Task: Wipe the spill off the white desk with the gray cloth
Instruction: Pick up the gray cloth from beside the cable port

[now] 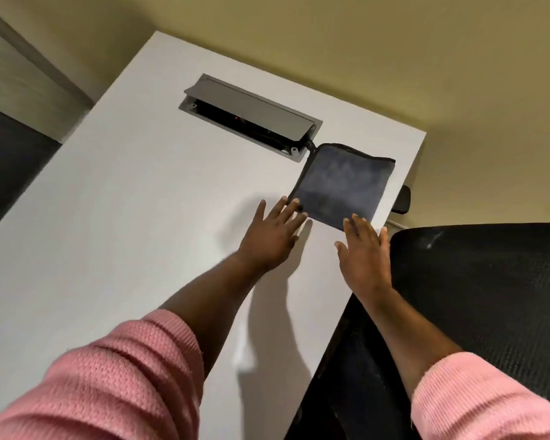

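A folded gray cloth [340,184] lies flat on the white desk [134,217], near its right edge. My left hand [272,235] is spread palm down, its fingertips touching the cloth's near left corner. My right hand [364,252] is also spread, fingertips at the cloth's near right corner. Neither hand grips anything. I cannot make out a spill on the desk surface.
A gray cable box [251,117] with its lid raised is set into the desk just behind and left of the cloth. A black mesh chair [489,296] stands at the desk's right edge. A beige wall lies beyond.
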The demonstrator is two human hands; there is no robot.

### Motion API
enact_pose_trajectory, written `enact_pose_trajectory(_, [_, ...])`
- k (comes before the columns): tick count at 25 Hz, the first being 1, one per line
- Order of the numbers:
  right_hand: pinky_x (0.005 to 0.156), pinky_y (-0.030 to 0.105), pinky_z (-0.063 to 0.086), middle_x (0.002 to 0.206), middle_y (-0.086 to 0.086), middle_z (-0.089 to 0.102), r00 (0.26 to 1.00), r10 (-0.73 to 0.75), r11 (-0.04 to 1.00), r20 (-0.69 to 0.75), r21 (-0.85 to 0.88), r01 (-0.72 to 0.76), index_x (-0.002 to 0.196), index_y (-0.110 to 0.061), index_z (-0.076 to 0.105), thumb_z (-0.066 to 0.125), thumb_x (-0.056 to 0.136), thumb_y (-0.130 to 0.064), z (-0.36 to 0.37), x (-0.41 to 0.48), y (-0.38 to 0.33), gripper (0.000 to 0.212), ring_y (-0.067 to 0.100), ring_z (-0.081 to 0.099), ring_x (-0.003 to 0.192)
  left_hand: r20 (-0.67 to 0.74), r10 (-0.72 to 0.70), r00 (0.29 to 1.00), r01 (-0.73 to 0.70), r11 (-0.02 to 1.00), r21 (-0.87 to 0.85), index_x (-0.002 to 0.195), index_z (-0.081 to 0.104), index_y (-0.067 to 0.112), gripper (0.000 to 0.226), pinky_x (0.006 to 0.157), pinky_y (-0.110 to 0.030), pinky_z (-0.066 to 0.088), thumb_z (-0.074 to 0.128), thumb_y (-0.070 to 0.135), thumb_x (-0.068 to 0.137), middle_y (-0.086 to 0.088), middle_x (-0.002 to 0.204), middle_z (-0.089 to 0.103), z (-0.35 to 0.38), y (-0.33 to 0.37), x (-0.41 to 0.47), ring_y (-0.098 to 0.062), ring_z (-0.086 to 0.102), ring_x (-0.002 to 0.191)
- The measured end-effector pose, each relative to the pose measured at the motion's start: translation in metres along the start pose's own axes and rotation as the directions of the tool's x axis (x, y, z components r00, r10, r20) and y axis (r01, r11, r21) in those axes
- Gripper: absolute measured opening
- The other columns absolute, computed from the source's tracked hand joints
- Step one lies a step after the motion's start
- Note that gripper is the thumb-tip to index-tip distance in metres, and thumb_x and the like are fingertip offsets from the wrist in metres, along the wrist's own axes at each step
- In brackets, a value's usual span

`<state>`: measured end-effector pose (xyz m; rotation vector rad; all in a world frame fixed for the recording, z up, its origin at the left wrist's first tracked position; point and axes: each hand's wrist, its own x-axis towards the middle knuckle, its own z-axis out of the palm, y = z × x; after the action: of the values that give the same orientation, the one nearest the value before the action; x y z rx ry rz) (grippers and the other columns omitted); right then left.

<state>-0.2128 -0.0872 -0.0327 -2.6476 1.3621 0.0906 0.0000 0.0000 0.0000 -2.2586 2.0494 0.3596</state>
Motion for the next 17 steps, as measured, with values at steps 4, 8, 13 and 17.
enact_pose_trajectory(4, [0.123,0.057,0.033,0.145,0.009,0.06,0.995,0.039,0.998,-0.091,0.046,-0.035,0.146,-0.011,0.059,0.065,0.102,-0.024,0.013,0.026,0.013,0.046,0.027,0.053,0.139,0.046,-0.056,0.997,0.056,0.998,0.009,0.159,0.037,0.025,0.052,0.124,-0.058,0.019,0.044,0.031,0.108,-0.002,0.17,0.03,0.011,-0.01,0.045,-0.027,0.023,0.159])
enact_pose_trajectory(8, [0.115,0.056,0.043,0.129,0.013,0.067,0.984,0.02,0.995,-0.175,0.096,-0.003,0.138,-0.005,0.066,0.071,0.097,-0.008,0.028,0.03,0.025,0.041,0.031,0.063,0.122,0.024,-0.042,0.999,0.042,0.999,-0.013,0.15,0.051,0.023,0.044,0.123,-0.056,0.021,0.047,0.023,0.107,-0.003,0.162,0.045,0.021,-0.012,0.066,-0.029,0.035,0.153])
enact_pose_trajectory(13, [0.099,0.052,0.052,0.101,0.012,0.071,0.956,-0.012,0.992,-0.294,0.114,0.047,0.122,-0.003,0.076,0.076,0.09,0.001,0.031,0.037,0.028,0.032,0.032,0.068,0.091,-0.032,0.001,0.999,0.001,0.999,0.043,0.126,0.072,0.018,0.031,0.12,-0.053,0.026,0.053,0.018,0.101,-0.003,0.132,0.066,0.017,-0.009,0.083,-0.03,0.05,0.137])
enact_pose_trajectory(17, [0.097,0.05,0.052,0.093,0.011,0.069,0.957,-0.045,0.999,-0.287,0.014,0.051,0.122,-0.007,0.075,0.076,0.091,-0.003,0.031,0.043,0.028,0.032,0.031,0.067,0.085,-0.05,0.0,0.999,0.003,0.998,0.062,0.124,0.072,0.013,0.031,0.123,-0.056,0.022,0.052,0.02,0.101,-0.007,0.132,0.064,0.014,-0.002,0.086,-0.031,0.047,0.139])
